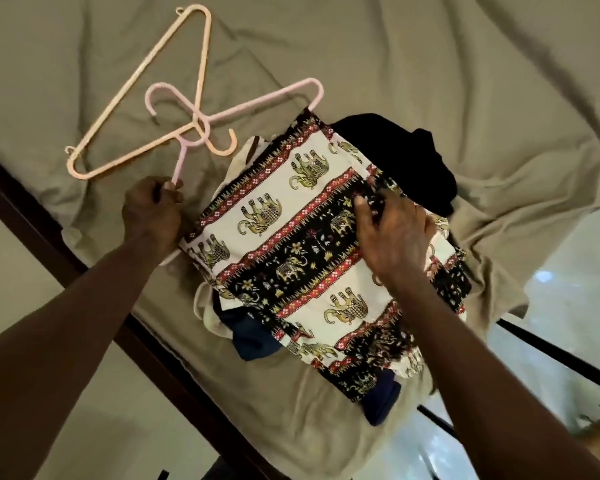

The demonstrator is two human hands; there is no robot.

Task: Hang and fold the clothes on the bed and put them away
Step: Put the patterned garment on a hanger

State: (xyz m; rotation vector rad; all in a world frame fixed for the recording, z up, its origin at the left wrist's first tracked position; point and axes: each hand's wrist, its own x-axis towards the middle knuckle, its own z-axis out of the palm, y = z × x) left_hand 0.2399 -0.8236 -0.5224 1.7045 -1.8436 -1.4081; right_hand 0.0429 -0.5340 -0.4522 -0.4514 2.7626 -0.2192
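Left hand [151, 211]: you grip the lower end of the pink hanger [182, 161], with fingers curled tightly round the bar near the edge of the bed.
Right hand [392, 237]: it lies on top of the elephant-print cloth [284, 244]. Your thumb is spread and your fingertips are bent into a fold of the fabric, pinching it. The fingertips are slightly blurred.
Pink hanger: it lies flat on the sheet. Its hook crosses the hook of the peach hanger [203, 64], and its far arm runs to the top corner of the printed cloth.
Peach hanger: it lies flat on the sheet, up and to the left of the pile, and no hand touches it.
Elephant-print cloth: it is spread as the top layer of the clothes pile, near the bed's corner, with bands of cream and black running diagonally.
Under the pile: a black garment [395, 147] shows at the far side, a navy garment [253, 337] at the near side, and a cream garment [208, 306] at the left edge.
Bed sheet [430, 64]: it is olive-tan and rumpled, with deep creases to the right of the pile.
Bed frame [21, 213]: a dark rail runs diagonally beneath your left forearm.
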